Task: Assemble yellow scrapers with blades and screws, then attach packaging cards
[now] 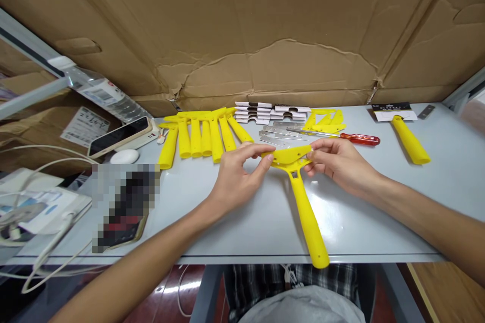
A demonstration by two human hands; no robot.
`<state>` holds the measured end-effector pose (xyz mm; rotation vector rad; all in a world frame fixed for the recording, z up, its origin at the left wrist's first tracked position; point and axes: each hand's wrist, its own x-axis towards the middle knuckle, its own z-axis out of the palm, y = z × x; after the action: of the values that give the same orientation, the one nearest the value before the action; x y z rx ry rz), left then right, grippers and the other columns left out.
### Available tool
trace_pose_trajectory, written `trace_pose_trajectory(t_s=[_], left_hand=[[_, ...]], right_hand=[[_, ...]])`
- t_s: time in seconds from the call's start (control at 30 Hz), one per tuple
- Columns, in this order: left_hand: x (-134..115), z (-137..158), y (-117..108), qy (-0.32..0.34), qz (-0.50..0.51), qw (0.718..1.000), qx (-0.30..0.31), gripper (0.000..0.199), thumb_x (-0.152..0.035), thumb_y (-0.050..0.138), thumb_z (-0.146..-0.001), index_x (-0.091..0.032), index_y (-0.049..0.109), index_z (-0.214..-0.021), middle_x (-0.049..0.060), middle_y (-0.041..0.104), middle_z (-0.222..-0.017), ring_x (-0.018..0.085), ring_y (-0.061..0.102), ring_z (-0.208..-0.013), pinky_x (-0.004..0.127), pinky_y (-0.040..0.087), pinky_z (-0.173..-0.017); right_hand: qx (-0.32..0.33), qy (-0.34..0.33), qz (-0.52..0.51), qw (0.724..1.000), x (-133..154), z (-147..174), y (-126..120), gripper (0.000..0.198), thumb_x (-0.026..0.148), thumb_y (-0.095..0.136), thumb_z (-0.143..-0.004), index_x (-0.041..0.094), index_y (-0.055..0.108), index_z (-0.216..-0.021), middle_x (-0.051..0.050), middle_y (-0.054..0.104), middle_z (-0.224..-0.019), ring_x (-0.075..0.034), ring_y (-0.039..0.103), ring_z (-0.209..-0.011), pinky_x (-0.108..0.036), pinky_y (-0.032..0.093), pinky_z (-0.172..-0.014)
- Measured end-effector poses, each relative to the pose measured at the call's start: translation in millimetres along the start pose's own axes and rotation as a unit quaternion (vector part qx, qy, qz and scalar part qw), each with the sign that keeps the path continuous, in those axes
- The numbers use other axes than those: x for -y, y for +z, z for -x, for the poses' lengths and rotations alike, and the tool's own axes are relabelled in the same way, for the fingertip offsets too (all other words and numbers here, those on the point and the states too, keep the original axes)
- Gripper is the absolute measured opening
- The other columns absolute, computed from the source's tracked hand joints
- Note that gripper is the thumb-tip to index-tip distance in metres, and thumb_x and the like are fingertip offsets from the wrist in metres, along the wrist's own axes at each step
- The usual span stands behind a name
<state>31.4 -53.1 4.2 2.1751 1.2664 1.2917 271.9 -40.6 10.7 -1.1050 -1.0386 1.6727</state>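
Observation:
A yellow plastic scraper [307,212] is held between my two hands, its long handle pointing down past the table's front edge. My left hand [242,171] pinches the left end of its wide head, thumb in front. At the head's right end, the fingers of my right hand [335,164] close on the corner. A flat yellow plate [291,155] lies against the front of the head. Just behind are several loose metal blades [278,136] and a screwdriver [356,139] with a red handle.
Several yellow scraper handles [196,139] lie in a row at the back left, beside stacked white packets [253,112]. More yellow plates [328,120] are behind the screwdriver. A carded scraper [411,141] lies right. Phone [119,136], bottle [109,98] and cables [49,247] crowd the left.

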Motion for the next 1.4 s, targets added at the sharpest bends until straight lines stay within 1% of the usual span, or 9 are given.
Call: trace_pose_trajectory(t_s=[0.1,0.23,0.37,0.57,0.8,0.9,1.07,1.3,1.4], left_hand=[[1.2,-2.0,1.0,0.012,0.003,1.000,0.011,0.008,-0.021,0.071,-0.093,-0.022,0.079,-0.094,0.004,0.076,-0.095,0.018,0.070,-0.091,0.036,0.056,-0.087],[2.5,-2.1,1.8,-0.024,0.044,0.999,0.020,0.009,-0.026,0.072,-0.093,-0.023,0.080,-0.093,0.008,0.071,-0.111,0.021,0.068,-0.108,0.041,0.057,-0.097],[3.3,-0.8,3.6,-0.078,0.122,0.988,0.062,0.013,-0.033,0.073,-0.092,-0.024,0.081,-0.097,0.010,0.068,-0.117,0.023,0.068,-0.112,0.037,0.064,-0.085],[3.2,-2.2,2.8,-0.067,0.128,0.982,0.118,0.014,-0.031,0.077,-0.089,-0.024,0.082,-0.099,0.009,0.075,-0.107,0.020,0.071,-0.100,0.034,0.065,-0.080],[2.1,-2.6,5.1,-0.121,0.192,0.969,0.097,0.017,-0.035,0.074,-0.091,-0.019,0.080,-0.094,0.010,0.074,-0.105,0.018,0.073,-0.080,0.031,0.067,-0.061],[1.8,-3.4,5.5,-0.141,0.201,0.965,0.090,0.018,-0.035,0.075,-0.090,-0.018,0.080,-0.094,0.010,0.074,-0.103,0.015,0.072,-0.072,0.030,0.068,-0.061],[4.3,-4.1,3.8,-0.101,0.165,0.978,0.075,0.021,-0.040,0.074,-0.091,-0.020,0.082,-0.090,0.010,0.074,-0.102,0.020,0.072,-0.092,0.030,0.068,-0.064],[8.2,-5.8,-2.2,-0.071,0.106,0.982,0.137,0.022,-0.039,0.077,-0.089,-0.023,0.082,-0.104,0.012,0.073,-0.116,0.023,0.070,-0.108,0.035,0.067,-0.079],[6.8,-8.3,-4.1,-0.091,0.144,0.974,0.149,0.020,-0.036,0.076,-0.090,-0.021,0.081,-0.102,0.012,0.074,-0.116,0.024,0.072,-0.106,0.036,0.067,-0.077]], right_hand=[[0.004,-0.003,0.002,1.000,1.0,0.8,1.0,0.026,0.023,0.086,-0.067,0.014,0.067,-0.083,-0.006,0.074,-0.083,-0.015,0.071,-0.063,-0.026,0.063,-0.065],[0.005,-0.007,0.009,1.000,1.7,2.1,2.4,0.026,0.022,0.086,-0.067,0.014,0.068,-0.083,-0.006,0.075,-0.084,-0.014,0.071,-0.063,-0.026,0.063,-0.065],[0.009,-0.007,0.009,1.000,1.4,2.2,1.9,0.027,0.024,0.086,-0.067,0.015,0.067,-0.083,-0.006,0.074,-0.084,-0.014,0.071,-0.063,-0.026,0.063,-0.066],[0.014,-0.006,0.014,1.000,0.8,1.5,1.1,0.030,0.028,0.087,-0.067,0.015,0.067,-0.086,-0.007,0.074,-0.082,-0.014,0.071,-0.065,-0.026,0.062,-0.067],[0.020,-0.009,0.017,1.000,-4.9,0.1,-1.5,0.027,0.029,0.085,-0.073,0.015,0.068,-0.088,-0.007,0.076,-0.088,-0.014,0.072,-0.068,-0.027,0.062,-0.068],[0.021,-0.003,0.018,1.000,-6.6,0.5,-2.0,0.026,0.029,0.085,-0.073,0.016,0.068,-0.088,-0.007,0.076,-0.089,-0.014,0.072,-0.069,-0.028,0.062,-0.069],[0.021,-0.002,0.018,1.000,-5.7,0.9,-0.5,0.026,0.028,0.086,-0.072,0.016,0.069,-0.088,-0.007,0.076,-0.090,-0.014,0.071,-0.068,-0.029,0.063,-0.070],[0.029,-0.009,0.019,0.999,-5.7,0.2,-0.6,0.026,0.029,0.086,-0.071,0.015,0.070,-0.086,-0.007,0.076,-0.091,-0.014,0.070,-0.067,-0.032,0.063,-0.071],[0.022,-0.007,0.021,1.000,-5.7,0.4,-1.1,0.027,0.029,0.087,-0.070,0.015,0.070,-0.086,-0.006,0.075,-0.087,-0.014,0.070,-0.067,-0.032,0.062,-0.071]])
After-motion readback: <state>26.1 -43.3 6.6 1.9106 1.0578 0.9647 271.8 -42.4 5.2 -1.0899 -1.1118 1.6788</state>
